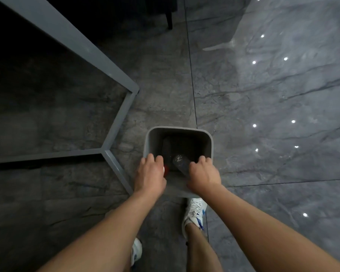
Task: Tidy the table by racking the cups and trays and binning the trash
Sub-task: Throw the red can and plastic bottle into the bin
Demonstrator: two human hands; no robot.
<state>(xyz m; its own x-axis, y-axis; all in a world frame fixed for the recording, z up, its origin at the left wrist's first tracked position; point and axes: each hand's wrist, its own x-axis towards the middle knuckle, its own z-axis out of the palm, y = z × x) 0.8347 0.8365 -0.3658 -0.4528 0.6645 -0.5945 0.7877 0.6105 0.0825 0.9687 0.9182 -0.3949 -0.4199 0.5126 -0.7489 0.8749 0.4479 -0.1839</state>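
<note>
A grey square trash bin (178, 130) stands on the floor just in front of my feet. My left hand (150, 174) grips the bin's near left rim, fingers curled over the edge. My right hand (203, 173) grips the near right rim the same way. Inside the bin lies a clear plastic bottle (180, 161) between my hands, and a red can (166, 170) shows beside my left hand. A dark flat object sits deeper in the bin; I cannot tell what it is.
Grey metal table legs and frame bars (118, 122) run to the left of the bin, close to its left wall. Polished grey stone floor (263, 95) spreads to the right and ahead. My white shoes (195, 211) stand directly behind the bin.
</note>
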